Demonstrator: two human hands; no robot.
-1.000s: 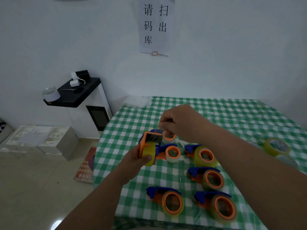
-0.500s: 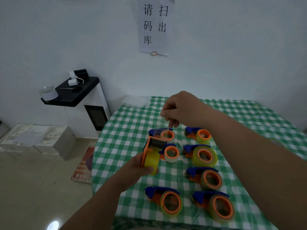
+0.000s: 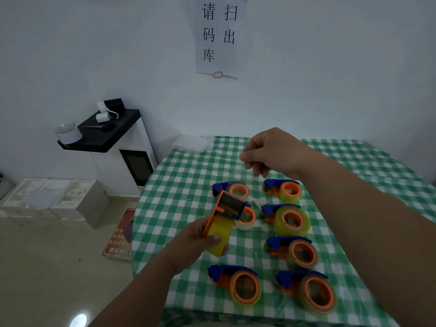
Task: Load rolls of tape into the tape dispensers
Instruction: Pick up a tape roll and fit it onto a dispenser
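Note:
My left hand grips an orange and blue tape dispenser loaded with a yellow roll, held tilted above the table's left part. My right hand hovers higher and further back, fingers curled with the fingertips pinched together; whether a thin strip of clear tape is between them I cannot tell. Several loaded dispensers lie on the green checked tablecloth: one at the back, a full yellow one, one at the front left and one at the front right.
A white cabinet with a black top stands left of the table, holding small items. Grey boxes sit on the floor at the left. A paper sign hangs on the wall. The table's left edge drops to the floor.
My right hand has risen and moved back and right, away from the dispenser. My left hand has lowered slightly with the dispenser. The camera has tilted.

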